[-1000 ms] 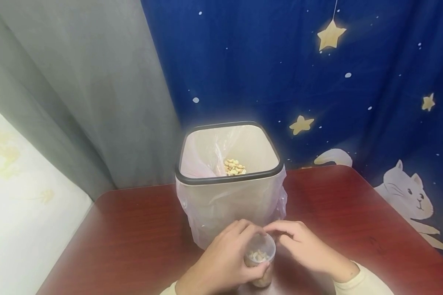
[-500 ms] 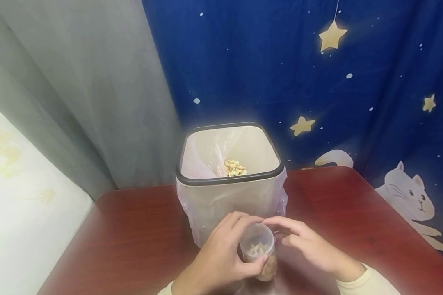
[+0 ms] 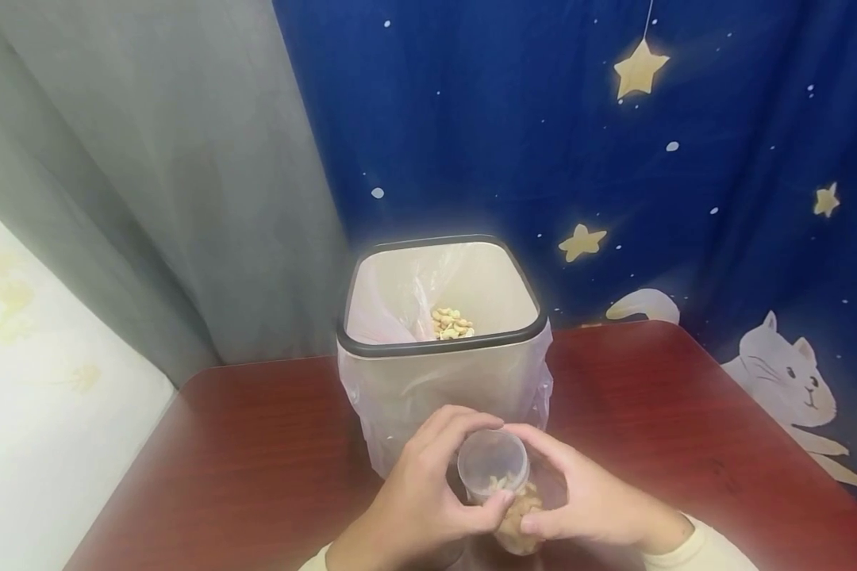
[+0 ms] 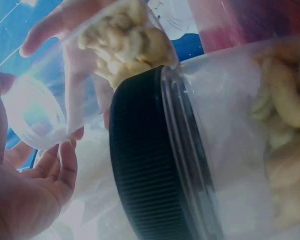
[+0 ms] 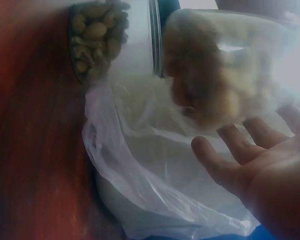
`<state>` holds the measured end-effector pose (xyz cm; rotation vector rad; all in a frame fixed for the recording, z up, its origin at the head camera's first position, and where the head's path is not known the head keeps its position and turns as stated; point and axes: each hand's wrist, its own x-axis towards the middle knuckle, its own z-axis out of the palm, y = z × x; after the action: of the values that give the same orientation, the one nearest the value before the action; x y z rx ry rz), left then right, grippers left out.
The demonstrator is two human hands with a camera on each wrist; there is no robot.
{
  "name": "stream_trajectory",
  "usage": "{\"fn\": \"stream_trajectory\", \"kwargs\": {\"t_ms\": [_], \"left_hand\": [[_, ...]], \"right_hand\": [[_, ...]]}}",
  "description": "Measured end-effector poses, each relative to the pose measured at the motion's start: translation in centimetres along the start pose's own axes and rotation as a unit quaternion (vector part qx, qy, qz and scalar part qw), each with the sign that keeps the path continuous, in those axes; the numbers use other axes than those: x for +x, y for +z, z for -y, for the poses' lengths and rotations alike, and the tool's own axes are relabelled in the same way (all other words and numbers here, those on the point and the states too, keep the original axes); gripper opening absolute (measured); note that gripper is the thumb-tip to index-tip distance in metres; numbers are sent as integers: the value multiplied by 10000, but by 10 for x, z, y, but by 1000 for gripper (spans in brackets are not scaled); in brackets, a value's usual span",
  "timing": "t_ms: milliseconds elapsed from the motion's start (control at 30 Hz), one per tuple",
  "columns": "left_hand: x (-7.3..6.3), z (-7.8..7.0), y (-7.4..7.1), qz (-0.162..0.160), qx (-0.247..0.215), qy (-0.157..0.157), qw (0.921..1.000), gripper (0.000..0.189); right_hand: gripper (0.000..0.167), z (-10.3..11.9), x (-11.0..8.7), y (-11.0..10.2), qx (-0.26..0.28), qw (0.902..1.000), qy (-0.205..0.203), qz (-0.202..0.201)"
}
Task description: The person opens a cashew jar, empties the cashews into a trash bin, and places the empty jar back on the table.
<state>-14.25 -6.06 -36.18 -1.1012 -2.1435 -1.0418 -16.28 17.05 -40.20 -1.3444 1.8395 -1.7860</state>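
A clear plastic jar with pale cashews in its lower part is held tilted in front of the bin. My left hand grips it near its open rim, thumb on the near side and fingers round the far side. At its right side is my right hand, thumb and index extended around it; the right wrist view shows those fingers loosely bent and seemingly apart from the wall. Close by stands another jar of cashews with a black ribbed lid, mostly hidden by the hands in the head view.
Behind the hands stands a beige bin with a dark rim and a pinkish plastic bag over it. Nuts show inside. Underneath is a red-brown table; grey and blue star-patterned curtains hang behind.
The jar in my left hand has tilted further, its base swinging right, and its rim has shifted slightly left. My right hand has moved in to the jar's side, its thumb lower than before.
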Motion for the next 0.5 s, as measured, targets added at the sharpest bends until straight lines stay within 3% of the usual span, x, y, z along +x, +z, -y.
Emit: {"fn": "stream_trajectory", "kwargs": {"t_ms": [133, 300, 400, 500], "left_hand": [[0, -3, 0, 82, -371, -155, 9992, 67], [-1, -7, 1, 152, -452, -249, 9986, 70], [-1, -7, 1, 127, -307, -102, 9994, 66], [0, -5, 0, 83, 197, 292, 9993, 58]], "right_hand": [[78, -2, 0, 6, 369, 9992, 158, 45], [75, 0, -2, 10, 220, 9992, 300, -113], [73, 2, -1, 11, -70, 9995, 274, -152], [76, 3, -1, 11, -306, 9988, 326, -192]]}}
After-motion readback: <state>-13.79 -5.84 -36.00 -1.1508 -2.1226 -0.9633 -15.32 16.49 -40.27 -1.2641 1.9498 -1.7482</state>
